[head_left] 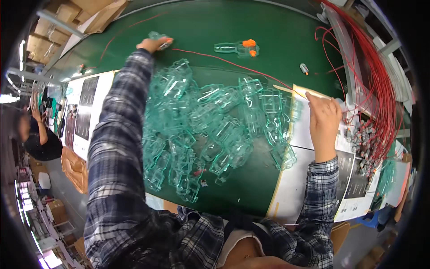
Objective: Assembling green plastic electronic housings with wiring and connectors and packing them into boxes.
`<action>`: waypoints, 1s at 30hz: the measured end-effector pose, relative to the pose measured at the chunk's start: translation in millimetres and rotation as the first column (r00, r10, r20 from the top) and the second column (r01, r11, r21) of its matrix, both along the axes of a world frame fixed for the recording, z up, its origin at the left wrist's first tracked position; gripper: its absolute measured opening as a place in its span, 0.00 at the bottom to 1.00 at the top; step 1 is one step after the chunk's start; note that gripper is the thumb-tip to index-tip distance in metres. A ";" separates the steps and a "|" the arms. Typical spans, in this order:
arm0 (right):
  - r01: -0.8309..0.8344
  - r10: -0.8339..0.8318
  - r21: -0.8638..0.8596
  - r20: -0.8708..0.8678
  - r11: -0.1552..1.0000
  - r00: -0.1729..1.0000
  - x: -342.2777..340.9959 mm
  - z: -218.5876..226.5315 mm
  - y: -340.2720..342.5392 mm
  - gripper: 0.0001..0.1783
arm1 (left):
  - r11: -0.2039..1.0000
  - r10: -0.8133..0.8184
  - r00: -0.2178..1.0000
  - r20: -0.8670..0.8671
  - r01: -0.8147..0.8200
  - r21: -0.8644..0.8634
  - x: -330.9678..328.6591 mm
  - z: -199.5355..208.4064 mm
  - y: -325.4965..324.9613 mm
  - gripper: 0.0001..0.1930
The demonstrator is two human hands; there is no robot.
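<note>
At the far left of the green table, my left hand (151,44) is closed on a clear plastic shell (156,35) with an orange part (168,40) showing at its edge. A thin red wire (242,65) stretches across the table from near that shell to my right hand (324,112). The fingers of my right hand are pinched together at the wire's end, above white paper. Beyond the wire lies another clear shell (226,47) fitted with orange pieces (249,43). Between my arms spreads a heap of clear greenish plastic shells (172,110).
On the right, a thick bundle of red wires (380,80) drapes over a clear-walled tray, ending in several small grey motors (360,139). A single small grey part (304,68) lies nearby. Printed sheets (291,179) flank the heap. Another person (41,139) is at far left.
</note>
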State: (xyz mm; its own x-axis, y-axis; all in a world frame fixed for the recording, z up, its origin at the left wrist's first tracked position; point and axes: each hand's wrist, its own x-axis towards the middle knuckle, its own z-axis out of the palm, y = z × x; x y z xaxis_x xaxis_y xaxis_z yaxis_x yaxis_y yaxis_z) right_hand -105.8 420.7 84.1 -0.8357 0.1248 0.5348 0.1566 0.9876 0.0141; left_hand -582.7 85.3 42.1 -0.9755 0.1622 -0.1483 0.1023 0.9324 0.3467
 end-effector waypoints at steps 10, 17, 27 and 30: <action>-0.031 0.004 -0.397 -0.067 0.917 0.998 80.2 12.2 -8.7 0.10 | 0.541 -0.839 0.542 -0.052 0.821 -0.180 108.3 48.1 159.8 0.45; -0.309 0.225 -0.356 -0.258 0.882 0.940 1.5 39.1 9.9 0.09 | 0.501 -0.841 0.538 -0.058 0.734 -0.458 141.9 81.4 163.4 0.36; 0.146 -0.073 -0.170 0.374 0.975 0.925 -115.9 15.0 37.7 0.16 | -0.125 -0.959 -0.224 -0.175 0.884 -0.450 427.4 135.5 47.8 0.22; -0.365 0.367 -0.314 -0.053 0.877 0.929 -71.1 54.2 -32.9 0.15 | -0.123 -0.923 -0.262 -0.283 0.895 -0.430 471.0 71.4 26.6 0.16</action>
State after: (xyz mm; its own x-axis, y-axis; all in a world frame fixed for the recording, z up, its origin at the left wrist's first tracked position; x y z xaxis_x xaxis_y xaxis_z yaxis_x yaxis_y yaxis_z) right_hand -176.9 387.8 138.3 -0.8582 -0.0313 0.5124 -0.2159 0.9276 -0.3048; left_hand -111.7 111.9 113.5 0.3474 0.9344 0.0787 0.9327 -0.3356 -0.1321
